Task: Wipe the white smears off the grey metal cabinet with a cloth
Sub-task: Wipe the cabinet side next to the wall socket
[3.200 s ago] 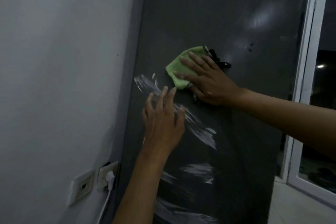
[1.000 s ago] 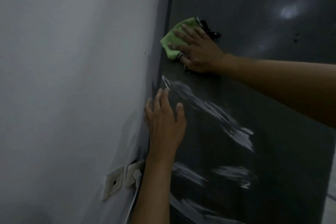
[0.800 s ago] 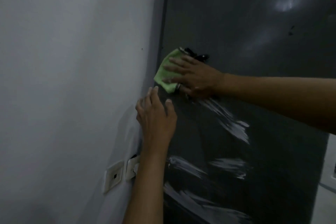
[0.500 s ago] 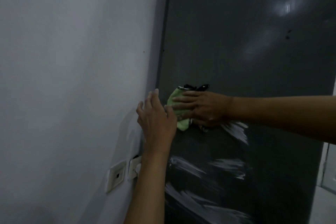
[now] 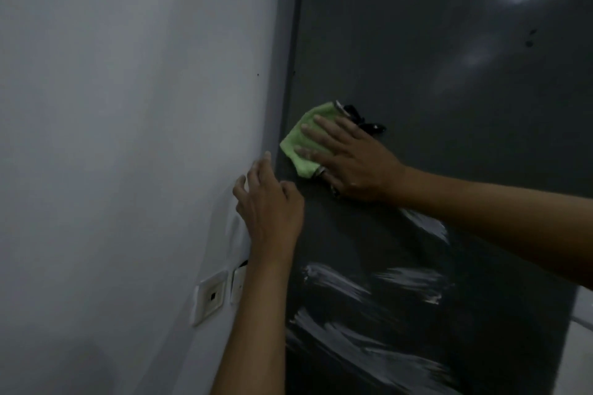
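My right hand (image 5: 349, 160) lies flat on the grey metal cabinet (image 5: 449, 74), fingers straight and spread, pressing a green cloth (image 5: 298, 141) against the panel. The cloth sticks out past my fingertips toward the cabinet's left edge, and most of the rest is hidden under my palm. Something small, dark and glossy (image 5: 369, 125) pokes out just above my knuckles; I cannot tell what it is. A ring (image 5: 321, 171) shows on the lowest finger, right beside the cloth's bottom corner.

My left hand (image 5: 269, 202) is just below and left of the right one, holding nothing, fingers loosely extended. It sits at the cabinet's left edge, where the panel meets the white wall (image 5: 128, 106), fingertips pointing up. Whether they touch the wall or the metal I cannot tell.

The white smears (image 5: 369, 285) are all below my right hand. One short streak shows just under my right forearm, two broader ones lie lower, beside my left forearm, and a long band runs lower still. My right forearm covers part of the uppermost streak.

On the wall, left of my left forearm, are two white wall plates (image 5: 211, 297), the nearer one partly behind my arm.
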The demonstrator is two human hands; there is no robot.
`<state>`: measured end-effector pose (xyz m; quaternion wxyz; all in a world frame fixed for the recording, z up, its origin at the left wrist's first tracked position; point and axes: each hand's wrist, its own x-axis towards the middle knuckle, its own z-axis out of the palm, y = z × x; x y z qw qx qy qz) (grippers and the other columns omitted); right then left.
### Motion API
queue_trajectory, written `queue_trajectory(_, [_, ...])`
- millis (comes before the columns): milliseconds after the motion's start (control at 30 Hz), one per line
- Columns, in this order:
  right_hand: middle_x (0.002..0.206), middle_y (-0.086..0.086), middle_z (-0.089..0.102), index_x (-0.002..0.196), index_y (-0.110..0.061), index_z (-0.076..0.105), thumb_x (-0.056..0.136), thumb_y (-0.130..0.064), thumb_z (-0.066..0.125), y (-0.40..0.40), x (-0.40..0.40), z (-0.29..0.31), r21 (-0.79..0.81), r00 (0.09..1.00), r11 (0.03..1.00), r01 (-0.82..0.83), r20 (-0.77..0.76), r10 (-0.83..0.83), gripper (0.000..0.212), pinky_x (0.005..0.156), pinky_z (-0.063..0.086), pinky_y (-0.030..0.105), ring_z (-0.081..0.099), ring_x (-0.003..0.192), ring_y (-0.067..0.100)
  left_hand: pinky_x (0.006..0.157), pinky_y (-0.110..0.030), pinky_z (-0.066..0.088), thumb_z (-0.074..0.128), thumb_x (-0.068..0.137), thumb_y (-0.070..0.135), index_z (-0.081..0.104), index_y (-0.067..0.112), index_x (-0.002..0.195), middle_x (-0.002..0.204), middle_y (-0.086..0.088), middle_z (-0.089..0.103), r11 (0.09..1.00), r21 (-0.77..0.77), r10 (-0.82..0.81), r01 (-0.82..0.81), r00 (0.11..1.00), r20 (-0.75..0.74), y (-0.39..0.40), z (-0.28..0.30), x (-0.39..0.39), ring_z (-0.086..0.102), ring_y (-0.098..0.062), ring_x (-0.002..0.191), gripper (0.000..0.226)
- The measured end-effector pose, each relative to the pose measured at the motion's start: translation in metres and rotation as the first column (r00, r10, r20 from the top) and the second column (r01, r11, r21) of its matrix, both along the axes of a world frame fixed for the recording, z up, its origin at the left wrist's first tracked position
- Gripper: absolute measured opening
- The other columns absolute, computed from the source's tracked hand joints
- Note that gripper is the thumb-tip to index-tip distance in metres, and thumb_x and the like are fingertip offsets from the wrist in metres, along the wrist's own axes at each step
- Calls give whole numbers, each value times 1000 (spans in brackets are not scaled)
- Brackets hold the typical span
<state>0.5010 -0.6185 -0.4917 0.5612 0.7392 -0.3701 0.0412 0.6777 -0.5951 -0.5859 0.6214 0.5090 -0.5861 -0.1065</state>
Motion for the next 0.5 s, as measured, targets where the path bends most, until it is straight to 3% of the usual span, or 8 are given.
queue_trajectory(267, [175, 10, 18, 163, -27, 38, 105, -47, 35, 11, -14, -62, 148, 979, 988, 49, -201, -18, 61, 132, 12, 54, 10, 163, 32, 118, -53, 30, 48, 103, 18, 28, 26, 163, 168, -2, 30, 996, -77, -35, 37, 999, 28, 8, 5, -9, 21, -31, 151, 64])
queue_trajectory(367, [175, 9, 17, 164, -27, 37, 107, -44, 34, 14, -17, -53, 199, 955, 978, 59, -297, 3, 59, 132, 10, 53, 6, 164, 32, 117, -49, 31, 48, 103, 18, 27, 27, 163, 168, -1, 30, 994, -101, -46, 50, 998, 43, 10, 6, -12, 22, -28, 150, 64])
queue_trajectory(433, [174, 8, 21, 163, -25, 38, 108, -39, 33, 15, -19, -36, 228, 940, 973, 44, -340, 38, 58, 132, 13, 52, 13, 163, 32, 116, -48, 31, 48, 103, 19, 26, 27, 163, 168, -2, 30, 993, -104, -48, 55, 997, 61, 10, 4, -14, 23, -28, 149, 64])
queue_trajectory(500, [170, 10, 29, 160, -20, 44, 108, -34, 33, 18, -21, -11, 203, 961, 979, -28, -265, 82, 55, 132, 16, 53, 22, 160, 34, 116, -48, 31, 47, 103, 19, 25, 26, 164, 168, -4, 31, 992, -109, -50, 58, 996, 78, 8, 1, -15, 25, -29, 149, 65])
